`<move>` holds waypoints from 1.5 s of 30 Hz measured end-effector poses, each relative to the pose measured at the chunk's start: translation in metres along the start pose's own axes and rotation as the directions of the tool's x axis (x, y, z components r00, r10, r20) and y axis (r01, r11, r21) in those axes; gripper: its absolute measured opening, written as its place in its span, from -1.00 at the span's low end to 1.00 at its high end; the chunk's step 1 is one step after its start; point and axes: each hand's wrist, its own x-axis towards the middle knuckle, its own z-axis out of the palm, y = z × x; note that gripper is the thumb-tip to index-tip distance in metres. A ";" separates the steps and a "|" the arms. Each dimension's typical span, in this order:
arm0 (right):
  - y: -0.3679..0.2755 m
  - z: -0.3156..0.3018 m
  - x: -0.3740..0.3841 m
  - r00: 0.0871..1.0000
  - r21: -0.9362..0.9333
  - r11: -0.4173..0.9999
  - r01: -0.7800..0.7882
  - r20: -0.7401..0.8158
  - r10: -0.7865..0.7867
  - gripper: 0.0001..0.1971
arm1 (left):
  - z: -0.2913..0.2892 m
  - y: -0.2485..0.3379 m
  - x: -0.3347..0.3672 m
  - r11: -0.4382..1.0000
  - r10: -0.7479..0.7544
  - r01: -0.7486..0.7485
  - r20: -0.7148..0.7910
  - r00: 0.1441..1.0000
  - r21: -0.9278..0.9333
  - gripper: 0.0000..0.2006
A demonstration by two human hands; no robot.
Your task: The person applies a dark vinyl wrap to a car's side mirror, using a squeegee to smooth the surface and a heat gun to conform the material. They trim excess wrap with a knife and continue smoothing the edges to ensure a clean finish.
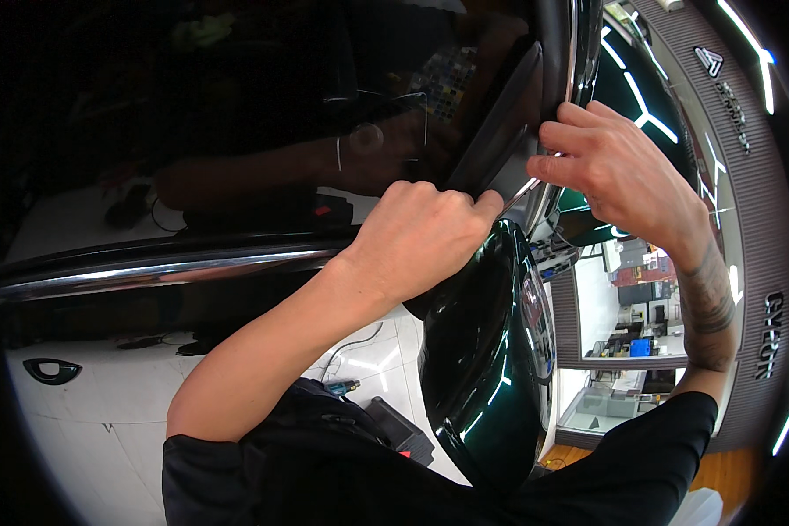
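Note:
At the front lower corner of a dark car window (263,140), both my hands work close together. My left hand (425,232) is closed, its fingers curled over the corner and its thumb side against a thin chrome trim strip (521,195). The strip slants up to my right hand (618,167), whose bent fingers close on its upper part beside the black triangular corner panel (500,131). My fingertips are partly hidden. Just below my hands bulges a glossy dark green side mirror (482,359). A longer chrome molding (175,272) runs along the window's lower edge, left of my left wrist.
The glossy door with its handle (53,371) is at the left. A black case (399,430) and a tool with a cable (342,386) lie on the white tiled floor. At the right are the windscreen, a ribbed grey wall (754,254) and a lit room.

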 end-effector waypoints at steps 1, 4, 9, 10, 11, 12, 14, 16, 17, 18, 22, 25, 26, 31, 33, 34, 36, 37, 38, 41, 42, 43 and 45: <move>0.001 0.001 -0.001 1.000 -0.003 1.000 -0.005 0.000 0.005 -0.56 | 0.000 0.000 0.000 1.000 -0.001 0.001 0.003 1.000 0.004 -0.91; 0.002 0.005 -0.005 1.000 -0.016 1.000 -0.021 -0.006 0.021 -0.53 | 0.000 0.000 0.002 1.000 0.005 -0.005 0.002 1.000 0.009 -0.91; 0.000 0.004 -0.006 0.996 -0.025 0.996 -0.083 0.020 0.083 -0.71 | 0.000 -0.001 0.003 1.000 -0.007 0.007 0.016 1.000 0.015 -0.90; 0.001 0.004 -0.006 0.996 -0.014 0.996 -0.085 0.026 0.086 -0.71 | -0.001 -0.001 0.004 1.000 -0.012 0.011 0.024 1.000 0.010 -0.90; 0.001 0.004 -0.007 0.996 -0.003 0.996 -0.087 0.033 0.087 -0.70 | -0.002 0.000 0.004 1.000 -0.018 0.017 0.032 0.999 0.006 -0.91; 0.002 0.004 -0.008 0.995 0.008 0.996 -0.088 0.039 0.087 -0.70 | -0.002 0.000 0.004 1.000 -0.014 0.014 0.027 1.000 0.006 -0.91; 0.002 0.003 -0.008 0.993 0.024 0.994 -0.105 0.053 0.103 -0.69 | -0.003 0.000 0.004 1.000 -0.007 0.007 0.017 1.000 0.006 -0.91; 0.004 0.006 -0.010 0.995 0.031 0.995 -0.093 0.039 0.092 -0.64 | -0.001 -0.001 0.004 1.000 -0.007 0.007 0.035 0.999 0.005 -0.91; 0.007 0.012 -0.013 0.997 0.030 0.997 -0.073 0.016 0.073 -0.59 | -0.001 -0.001 0.004 1.000 -0.006 0.006 0.044 0.999 0.005 -0.91; 0.008 0.014 -0.013 0.999 0.028 0.998 -0.053 -0.006 0.054 -0.55 | -0.001 0.000 0.004 1.000 -0.006 0.006 0.042 0.999 0.004 -0.91; 0.006 0.008 -0.012 0.987 0.073 0.987 -0.143 0.088 0.137 -0.69 | -0.002 -0.001 0.005 1.000 -0.009 0.008 0.047 0.999 0.009 -0.92; 0.007 0.009 -0.015 0.984 0.078 0.984 -0.158 0.095 0.150 -0.70 | -0.004 0.000 0.006 1.000 -0.010 0.010 0.064 0.998 0.005 -0.92; 0.007 0.011 -0.017 0.984 0.077 0.984 -0.162 0.091 0.155 -0.70 | -0.004 0.000 0.006 1.000 -0.011 0.011 0.072 0.997 0.002 -0.93; 0.009 0.015 -0.020 0.988 0.139 0.978 -0.156 0.029 0.153 -0.73 | -0.005 0.001 0.008 1.000 -0.018 0.018 0.060 0.998 0.008 -0.95; 0.011 0.015 -0.021 0.990 0.170 0.975 -0.144 0.014 0.144 -0.75 | -0.006 0.001 0.009 1.000 -0.024 0.024 0.056 0.998 0.005 -0.95; 0.012 0.016 -0.022 0.989 0.179 0.973 -0.147 0.008 0.148 -0.75 | -0.006 0.001 0.009 1.000 -0.026 0.026 0.051 0.998 -0.002 -0.95; 0.012 0.019 -0.024 0.988 0.197 0.969 -0.152 -0.003 0.155 -0.75 | -0.006 0.001 0.009 0.999 -0.030 0.031 0.052 0.998 -0.018 -0.96; 0.012 0.020 -0.025 0.986 0.200 0.967 -0.160 -0.002 0.164 -0.74 | -0.006 0.001 0.010 0.999 -0.031 0.033 0.056 0.998 -0.026 -0.96; 0.012 0.020 -0.026 0.985 0.203 0.965 -0.167 -0.003 0.171 -0.74 | -0.006 0.001 0.010 0.999 -0.034 0.036 0.062 0.998 -0.032 -0.96; 0.014 0.023 -0.028 0.983 0.209 0.961 -0.180 -0.002 0.185 -0.71 | -0.008 0.001 0.011 0.998 -0.040 0.043 0.068 0.997 -0.038 -0.95; 0.015 0.023 -0.029 0.982 0.211 0.960 -0.184 -0.001 0.188 -0.70 | -0.008 0.001 0.012 0.998 -0.039 0.041 0.064 0.997 -0.036 -0.94; 0.016 0.023 -0.030 0.982 0.211 0.960 -0.181 -0.005 0.187 -0.69 | -0.009 0.002 0.012 0.999 -0.038 0.040 0.060 0.997 -0.034 -0.94; 0.016 0.023 -0.031 0.982 0.212 0.961 -0.179 -0.014 0.186 -0.66 | -0.008 0.002 0.013 0.999 -0.032 0.034 0.046 0.998 -0.038 -0.93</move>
